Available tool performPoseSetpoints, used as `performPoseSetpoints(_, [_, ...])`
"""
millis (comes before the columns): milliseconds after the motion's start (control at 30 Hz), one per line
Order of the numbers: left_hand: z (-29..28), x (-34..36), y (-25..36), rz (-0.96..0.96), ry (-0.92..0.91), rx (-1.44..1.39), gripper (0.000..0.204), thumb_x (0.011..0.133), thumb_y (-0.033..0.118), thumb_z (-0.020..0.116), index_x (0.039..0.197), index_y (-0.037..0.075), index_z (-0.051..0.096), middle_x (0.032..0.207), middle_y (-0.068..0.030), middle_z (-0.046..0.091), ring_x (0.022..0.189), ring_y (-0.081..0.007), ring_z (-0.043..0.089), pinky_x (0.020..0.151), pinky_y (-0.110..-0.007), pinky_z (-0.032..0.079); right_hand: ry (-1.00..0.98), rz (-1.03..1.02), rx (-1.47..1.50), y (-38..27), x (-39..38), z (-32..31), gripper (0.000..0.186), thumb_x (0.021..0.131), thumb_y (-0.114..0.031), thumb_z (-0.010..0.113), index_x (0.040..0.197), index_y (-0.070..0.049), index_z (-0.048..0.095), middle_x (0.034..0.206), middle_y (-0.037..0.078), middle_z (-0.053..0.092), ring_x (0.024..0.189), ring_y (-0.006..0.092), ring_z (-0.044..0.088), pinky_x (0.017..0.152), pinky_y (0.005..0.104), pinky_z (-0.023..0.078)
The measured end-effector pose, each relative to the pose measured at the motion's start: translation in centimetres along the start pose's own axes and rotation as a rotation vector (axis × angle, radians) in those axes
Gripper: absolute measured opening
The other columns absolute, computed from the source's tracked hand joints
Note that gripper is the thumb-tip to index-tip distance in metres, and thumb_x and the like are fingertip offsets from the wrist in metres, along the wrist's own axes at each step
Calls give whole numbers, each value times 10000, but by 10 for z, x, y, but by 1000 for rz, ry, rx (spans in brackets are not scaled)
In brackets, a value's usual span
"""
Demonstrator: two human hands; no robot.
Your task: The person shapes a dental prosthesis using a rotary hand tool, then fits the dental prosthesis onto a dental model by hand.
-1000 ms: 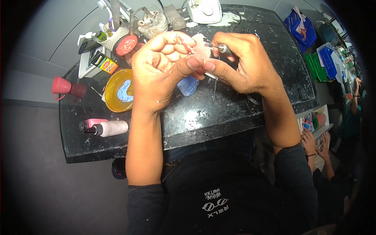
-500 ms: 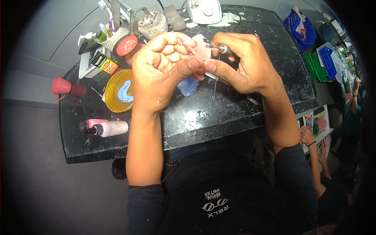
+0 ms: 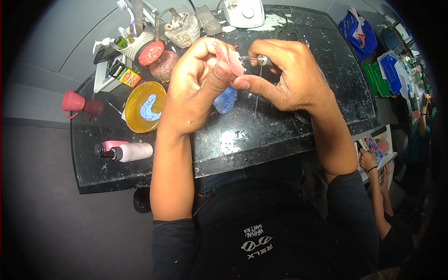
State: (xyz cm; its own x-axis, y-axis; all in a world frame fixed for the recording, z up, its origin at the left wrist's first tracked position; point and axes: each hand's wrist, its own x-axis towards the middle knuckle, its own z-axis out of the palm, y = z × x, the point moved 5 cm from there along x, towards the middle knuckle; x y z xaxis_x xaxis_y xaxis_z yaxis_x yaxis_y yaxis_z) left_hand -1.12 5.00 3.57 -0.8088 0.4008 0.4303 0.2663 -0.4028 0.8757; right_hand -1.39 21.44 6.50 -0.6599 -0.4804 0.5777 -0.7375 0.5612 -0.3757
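Observation:
Closed around a pink denture plate (image 3: 236, 64), my left hand (image 3: 193, 88) has its thumb pressed against the plate's face. The plate is tilted, with a pale, ragged edge turned to the right. My right hand (image 3: 298, 77) grips a rotary handpiece (image 3: 262, 60), its index finger curled over the tool and its thumb stretched toward the plate. The handpiece's working end points left at the plate's edge; whether it touches I cannot tell. Below the hands, a blue dental cast (image 3: 226, 101) lies on the black table, partly covered by my left hand.
Left of my forearm are a yellow bowl (image 3: 132, 122) holding a blue dental arch (image 3: 149, 108), two bottles (image 3: 135, 152) and a red mug (image 3: 74, 103). A white control box (image 3: 245, 13) stands at the back. Another person's hand (image 3: 368, 159) is at a drawer on the right.
My left hand has turned and shifted slightly right, tipping the pink denture plate more edge-on. My right thumb has moved a little away from the left one.

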Motion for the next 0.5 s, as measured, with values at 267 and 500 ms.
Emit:
performPoseSetpoints(267, [-2, 2, -5, 84, -25, 7, 336, 964, 337, 706, 1016, 66, 513, 1018, -45, 555, 939, -118, 587, 824, -268, 495, 4, -11, -30, -2, -1, 1, 603, 810, -609, 739, 798, -10, 678, 686, 153, 640, 626, 342, 652, 583, 407, 503])
performPoseSetpoints(500, [-2, 2, -5, 86, -34, -17, 344, 959, 338, 711, 1027, 64, 514, 1033, -46, 558, 956, -116, 595, 835, -269, 501, -21, 7, -27, 0, -1, 3, 600, 816, -609, 730, 813, -10, 699, 703, 160, 651, 641, 347, 659, 589, 410, 508])
